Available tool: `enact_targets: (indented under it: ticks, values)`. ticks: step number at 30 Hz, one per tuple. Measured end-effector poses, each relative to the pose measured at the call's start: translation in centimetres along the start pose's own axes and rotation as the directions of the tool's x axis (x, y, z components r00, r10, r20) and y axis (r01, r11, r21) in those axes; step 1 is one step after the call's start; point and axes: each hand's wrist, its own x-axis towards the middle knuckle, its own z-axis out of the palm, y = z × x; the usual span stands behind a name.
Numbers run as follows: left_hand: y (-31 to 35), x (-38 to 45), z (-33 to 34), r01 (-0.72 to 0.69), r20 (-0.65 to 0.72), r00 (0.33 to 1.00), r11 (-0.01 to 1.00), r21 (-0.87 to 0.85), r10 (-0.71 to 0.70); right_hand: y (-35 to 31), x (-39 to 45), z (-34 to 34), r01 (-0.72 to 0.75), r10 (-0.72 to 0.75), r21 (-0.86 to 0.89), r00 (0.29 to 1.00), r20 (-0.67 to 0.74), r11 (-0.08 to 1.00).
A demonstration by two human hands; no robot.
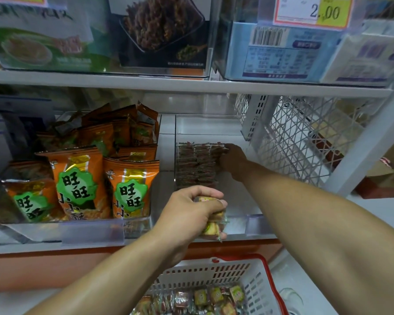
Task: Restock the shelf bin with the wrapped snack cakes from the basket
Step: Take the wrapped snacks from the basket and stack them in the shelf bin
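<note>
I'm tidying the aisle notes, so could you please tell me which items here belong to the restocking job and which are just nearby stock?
Part of the job:
- clear shelf bin
- stacked snack cakes inside it, touched by the right hand
- wrapped cakes held in the left hand
- basket with more cakes

Just nearby:
- orange snack bags
- price tag
- white mesh rack

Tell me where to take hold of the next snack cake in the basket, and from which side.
Come from above: the basket is open-topped and its walls block the sides. Pinch a top cake across its short sides with the fingers; they lie flat and loose in a pile. The left hand already holds cakes; the right hand is in the bin.
</note>
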Motion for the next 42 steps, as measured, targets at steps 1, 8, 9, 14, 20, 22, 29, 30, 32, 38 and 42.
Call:
enact_targets:
  ticks: [1,8,9,14,20,22,29,30,32,38,42]
  values:
    - [0.0,0.0,0.0,0.001,0.0,1.0,1.0,-0.003,-0.001,0.0,0.0,0.2,-0.001,0.001,-0.004,1.0,0.025,1.0]
    - [0.1,0.0,0.0,-0.001,-0.001,1.0,1.0,-0.018,0.001,-0.6,-0.7,-1.6,0.047,-0.039,-0.264,0.999,0.039,0.963]
    - [0.1,-0.1,0.0,-0.003,-0.003,1.0,1.0,-0.021,0.003,-1.0,-1.4,-2.1,0.072,-0.065,-0.28,0.997,0.034,0.957]
    - [0.8,-1.2,0.2,-0.037,-0.041,0.999,0.991,-0.131,0.032,-5.1,-8.0,-4.7,0.367,-0.381,-0.214,0.924,-0.023,0.905]
    - [1.2,-2.8,-0.2,-0.161,-0.14,0.981,0.965,-0.208,0.134,-6.0,-22.0,-7.3,0.437,-0.429,0.033,0.863,0.268,0.899]
    - [1.2,-3.4,-0.2,-0.165,-0.14,0.981,0.964,-0.209,0.137,-5.1,-23.8,-7.1,0.433,-0.409,-0.014,0.862,0.301,0.901]
    - [1.2,-5.0,-0.3,-0.089,-0.125,0.991,0.944,-0.317,0.051,-3.5,-24.8,-6.1,0.242,-0.296,0.188,0.882,0.367,0.952]
    - [1.1,-5.1,-0.4,-0.091,-0.128,0.99,0.948,-0.306,0.054,-3.3,-25.0,-6.1,0.193,-0.27,0.225,0.881,0.388,0.955]
    - [0.8,-5.3,-0.6,-0.1,-0.144,0.988,0.957,-0.272,0.062,-3.0,-25.3,-5.9,0.131,-0.23,0.257,0.883,0.41,0.958]
    - [0.6,-5.0,-0.6,-0.121,-0.227,0.971,0.973,-0.197,0.075,-2.7,-25.6,-5.9,0.073,-0.202,0.288,0.869,0.451,0.955]
    - [0.5,-4.5,-0.8,-0.137,-0.237,0.968,0.964,-0.228,0.081,-2.9,-25.3,-6.5,0.052,-0.206,0.363,0.894,0.398,0.93]
